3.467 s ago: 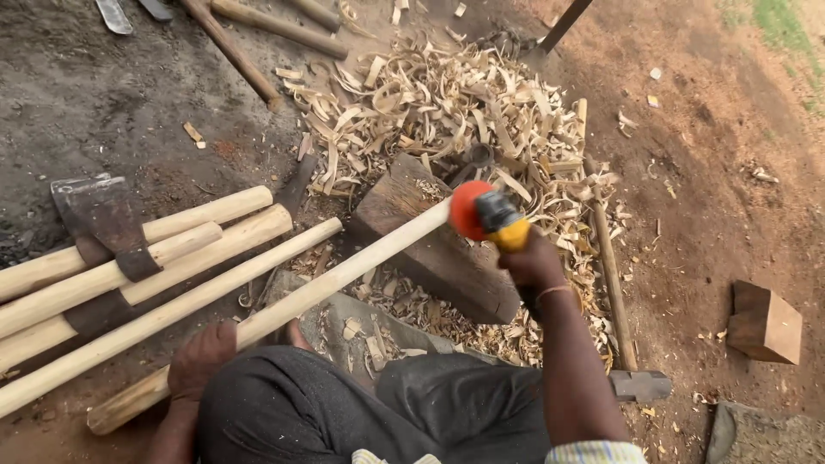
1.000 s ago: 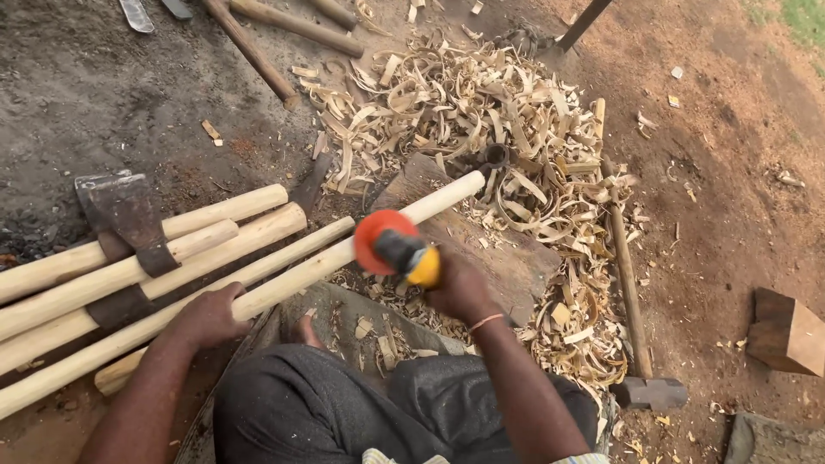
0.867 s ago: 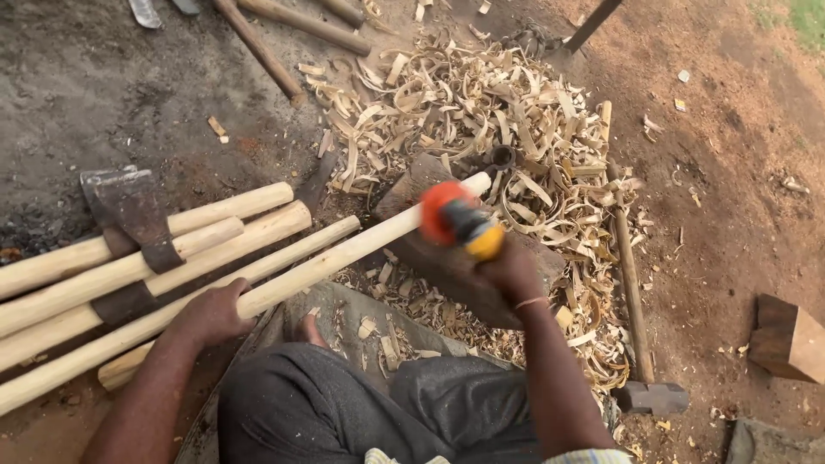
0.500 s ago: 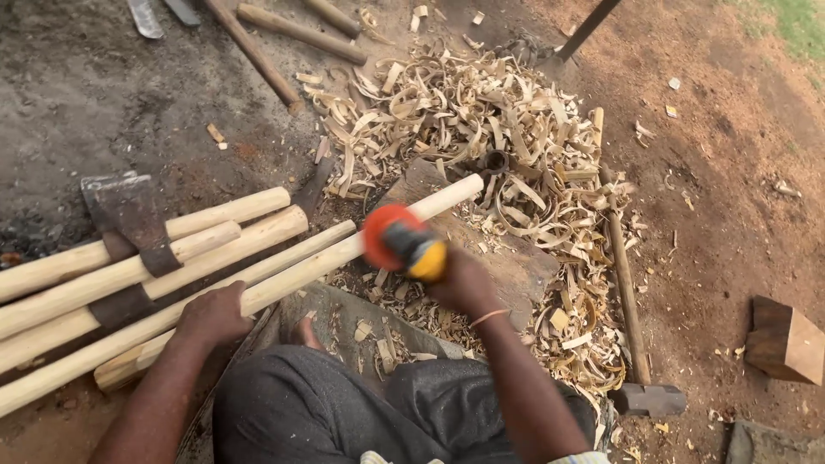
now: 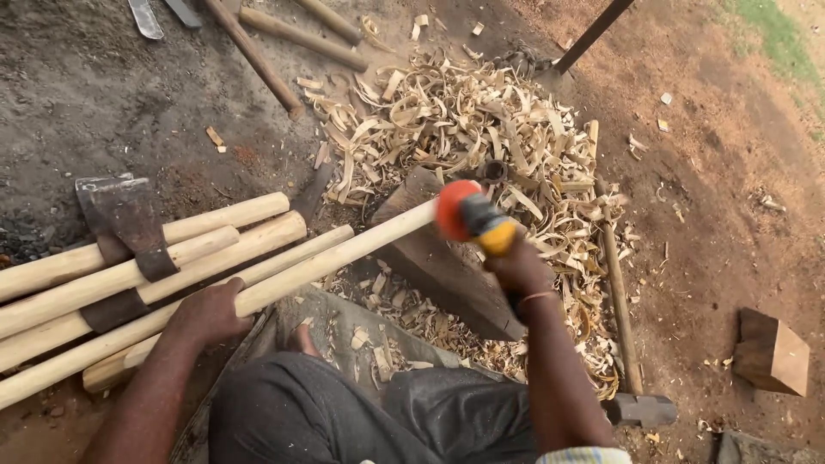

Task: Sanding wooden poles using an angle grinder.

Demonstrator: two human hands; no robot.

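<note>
Presently the left hand (image 5: 206, 311) clamps a long pale round wooden handle (image 5: 284, 277), pinning it across a dark wooden block (image 5: 447, 271) for support; the right hand (image 5: 516, 268) grips a blurred orange-and-yellow tool (image 5: 468, 219) at its tip.

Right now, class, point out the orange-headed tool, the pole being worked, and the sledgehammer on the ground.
orange-headed tool (image 5: 460, 209), head view, on its orange head.
wooden pole (image 5: 344, 255), head view, on the pale shaft between the two hands.
sledgehammer (image 5: 640, 409), head view, on its dark metal head.
</note>
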